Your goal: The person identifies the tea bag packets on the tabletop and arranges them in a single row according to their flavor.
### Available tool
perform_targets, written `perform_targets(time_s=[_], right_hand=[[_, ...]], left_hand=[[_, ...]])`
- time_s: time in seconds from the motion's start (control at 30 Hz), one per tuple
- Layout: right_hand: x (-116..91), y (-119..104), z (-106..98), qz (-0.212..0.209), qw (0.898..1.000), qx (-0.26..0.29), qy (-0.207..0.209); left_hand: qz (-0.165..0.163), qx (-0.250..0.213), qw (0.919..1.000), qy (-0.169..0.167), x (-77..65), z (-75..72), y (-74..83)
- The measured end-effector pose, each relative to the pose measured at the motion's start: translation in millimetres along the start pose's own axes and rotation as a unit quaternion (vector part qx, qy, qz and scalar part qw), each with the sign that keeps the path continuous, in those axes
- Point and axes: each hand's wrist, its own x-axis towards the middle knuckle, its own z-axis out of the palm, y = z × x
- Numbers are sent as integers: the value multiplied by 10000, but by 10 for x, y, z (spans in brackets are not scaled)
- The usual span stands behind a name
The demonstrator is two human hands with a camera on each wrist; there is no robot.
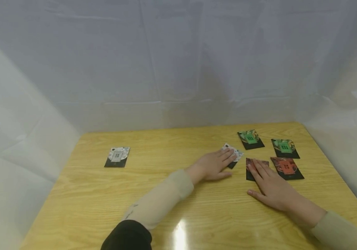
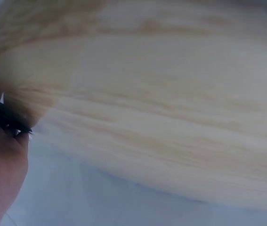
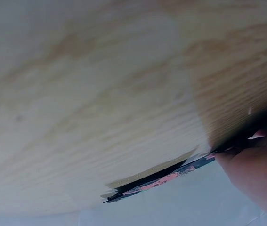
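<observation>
The left hand [image 1: 213,166], fingers extended, rested on a white-and-black packet [image 1: 239,155] at its two o'clock; the right hand [image 1: 270,187], likewise straight-fingered, rested on a red-and-black packet [image 1: 249,175] at its eleven. On the table [image 1: 166,152], another white packet [image 1: 117,157] lay at the left hand's nine o'clock, another red packet [image 1: 287,168] at the right's one.

Wide bare tabletop [image 1: 159,151] left of left hand [image 1: 214,165] fingers, up to far-left white packet [image 1: 117,157]; right hand [image 1: 271,187] fingers tighter: green packet [image 1: 250,139] ahead, second green packet [image 1: 285,148] ahead-right, red packet [image 1: 287,168] just right, left hand near on left
</observation>
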Motion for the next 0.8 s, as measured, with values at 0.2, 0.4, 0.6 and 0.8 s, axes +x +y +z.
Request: perform_targets(time_s=[0.2,0.4,0.6,0.8], right_hand=[[8,5,6,-13,10000,-47,21],[10,-5,-7,-5,10000,7,-2],[2,-22,-21,5,10000,7,14],[-2,-21,-12,-102,9998,-99,170]], left_hand=[[-73,-37,10000,-25,-49,17,-29],[-167,-120,9998,-68,-115,35,-60],[-296,-194,9994,-43,-217,83,-125],[-459,-417,9980,-92,-359,120,-231]])
